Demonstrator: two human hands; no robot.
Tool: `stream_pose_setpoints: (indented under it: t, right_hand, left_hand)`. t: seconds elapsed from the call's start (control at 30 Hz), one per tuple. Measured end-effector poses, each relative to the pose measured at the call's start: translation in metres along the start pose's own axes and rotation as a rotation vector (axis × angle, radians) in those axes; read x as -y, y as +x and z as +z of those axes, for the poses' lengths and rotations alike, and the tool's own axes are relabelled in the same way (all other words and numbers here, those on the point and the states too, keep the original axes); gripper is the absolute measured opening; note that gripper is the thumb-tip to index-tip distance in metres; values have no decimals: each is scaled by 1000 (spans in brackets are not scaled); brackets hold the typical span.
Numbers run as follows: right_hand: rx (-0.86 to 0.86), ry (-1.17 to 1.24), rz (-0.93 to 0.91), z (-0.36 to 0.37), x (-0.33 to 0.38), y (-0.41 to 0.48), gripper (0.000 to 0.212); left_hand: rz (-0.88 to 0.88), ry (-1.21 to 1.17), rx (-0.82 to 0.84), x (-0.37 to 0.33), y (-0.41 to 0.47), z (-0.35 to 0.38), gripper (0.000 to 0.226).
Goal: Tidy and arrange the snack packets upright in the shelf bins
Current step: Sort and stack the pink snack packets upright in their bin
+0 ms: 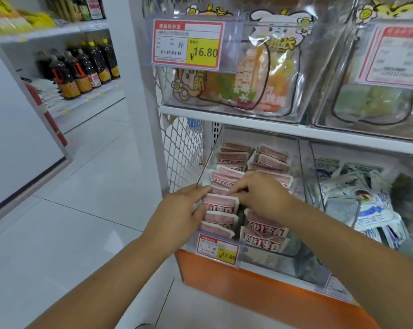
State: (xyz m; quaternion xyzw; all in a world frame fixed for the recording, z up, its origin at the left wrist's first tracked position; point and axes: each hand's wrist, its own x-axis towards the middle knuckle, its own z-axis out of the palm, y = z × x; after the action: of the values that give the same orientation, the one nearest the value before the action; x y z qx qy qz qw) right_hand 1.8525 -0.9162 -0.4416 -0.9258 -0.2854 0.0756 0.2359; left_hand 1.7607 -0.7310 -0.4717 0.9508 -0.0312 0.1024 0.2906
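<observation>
A clear shelf bin [293, 248] on the lower shelf holds two rows of pink-and-white snack packets [264, 230], most standing upright. My left hand [179, 212] rests against the left side of the left row, fingers touching a packet [220, 203]. My right hand [260, 191] reaches over the same row and pinches the top edge of a packet just behind it. The packets under my right hand are partly hidden.
A second clear bin [319, 186] to the right holds jumbled blue-and-white packets [366, 210]. Above are bins of orange and green snacks [255, 74]. Price tags [217, 249] hang on the bin fronts. A wire mesh panel [181, 148] stands left; bottles [82, 67] line a far shelf.
</observation>
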Motion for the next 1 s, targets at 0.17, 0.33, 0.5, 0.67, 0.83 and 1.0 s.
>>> stream_pose_setpoints:
  t: [0.17,0.33,0.5,0.67,0.83,1.0]
  right_hand:
    - [1,127,74,-21,-2,-17,26]
    - [-112,-79,4,-1,12,-34,15]
    - [-144,-32,49,16,14,-21,11]
    - [-91,-191,15,7,12,-43,33]
    - [-205,-44,-36,-14,4,-90,41]
    - [-500,40,78,-65,-49,-178,31]
  left_hand:
    - [25,15,29,-3,-4,-4,44]
    - [41,163,107,-8,-4,-6,40]
    - [29,197,100,-11,-4,-7,32]
    - [70,283,-52,-19,-5,-11,38]
    - [218,262,-120,-60,0,1,41]
    - [217,141,165,-125,-17,34,57]
